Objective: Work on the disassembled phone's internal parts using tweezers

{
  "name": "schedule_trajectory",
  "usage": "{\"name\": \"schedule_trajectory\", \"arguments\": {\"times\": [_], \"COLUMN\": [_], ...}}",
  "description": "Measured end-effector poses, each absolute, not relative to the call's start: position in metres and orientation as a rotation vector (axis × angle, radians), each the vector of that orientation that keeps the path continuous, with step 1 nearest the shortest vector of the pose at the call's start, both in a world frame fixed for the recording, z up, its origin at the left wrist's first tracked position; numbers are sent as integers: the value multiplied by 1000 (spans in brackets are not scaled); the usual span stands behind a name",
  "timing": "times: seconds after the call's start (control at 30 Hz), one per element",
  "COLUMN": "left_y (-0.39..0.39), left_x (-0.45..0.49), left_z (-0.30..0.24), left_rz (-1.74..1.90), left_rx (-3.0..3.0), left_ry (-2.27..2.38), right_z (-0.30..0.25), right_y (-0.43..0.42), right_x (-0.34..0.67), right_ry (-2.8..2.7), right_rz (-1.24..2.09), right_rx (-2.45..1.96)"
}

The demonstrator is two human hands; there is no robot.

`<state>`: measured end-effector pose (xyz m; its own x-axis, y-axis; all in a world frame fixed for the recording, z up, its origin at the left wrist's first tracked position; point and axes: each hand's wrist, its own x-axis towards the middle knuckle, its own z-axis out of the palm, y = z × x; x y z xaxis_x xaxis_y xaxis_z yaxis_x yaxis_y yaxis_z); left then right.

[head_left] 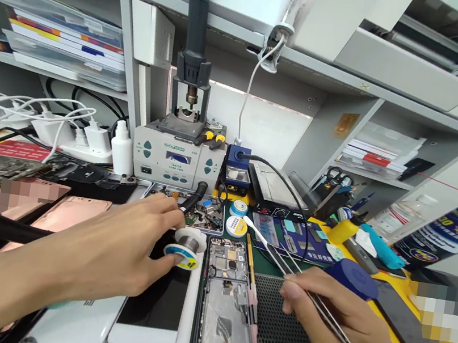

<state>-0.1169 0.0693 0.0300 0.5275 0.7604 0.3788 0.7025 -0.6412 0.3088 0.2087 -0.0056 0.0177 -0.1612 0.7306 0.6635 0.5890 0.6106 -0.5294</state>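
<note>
My left hand (122, 253) grips a small spool of solder wire (186, 247) between thumb and fingers, just above a white phone (156, 310) lying face up. My right hand (331, 318) pinches metal tweezers (284, 263), whose tips point up and left, beyond the top right corner of an opened phone (229, 309). That opened phone, with its circuit board exposed, lies between my hands on a dark mat (285, 340).
A hot-air rework station (177, 158) with its handle docked stands at the back centre. Near it are a parts tray (205, 214), flux tins (237, 225), a white bottle (122, 150), a power strip with chargers (74, 137), a yellow bottle (343, 230) and shelves with stacked boxes.
</note>
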Motion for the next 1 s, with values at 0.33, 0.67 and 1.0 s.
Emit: {"name": "schedule_trajectory", "arguments": {"times": [0.33, 0.67, 1.0], "left_y": [46, 43, 48], "left_x": [-100, -83, -84], "left_z": [50, 35, 28], "left_rz": [923, 855, 599], "left_rx": [2666, 2716, 2683], "left_ry": [1028, 1093, 1054], "right_z": [17, 26, 26], "right_y": [-7, -10, -16], "right_x": [206, 202, 205], "right_ry": [-1872, -1859, -1883], "right_rz": [171, 125, 122], "right_rx": [-919, -772, -749]}}
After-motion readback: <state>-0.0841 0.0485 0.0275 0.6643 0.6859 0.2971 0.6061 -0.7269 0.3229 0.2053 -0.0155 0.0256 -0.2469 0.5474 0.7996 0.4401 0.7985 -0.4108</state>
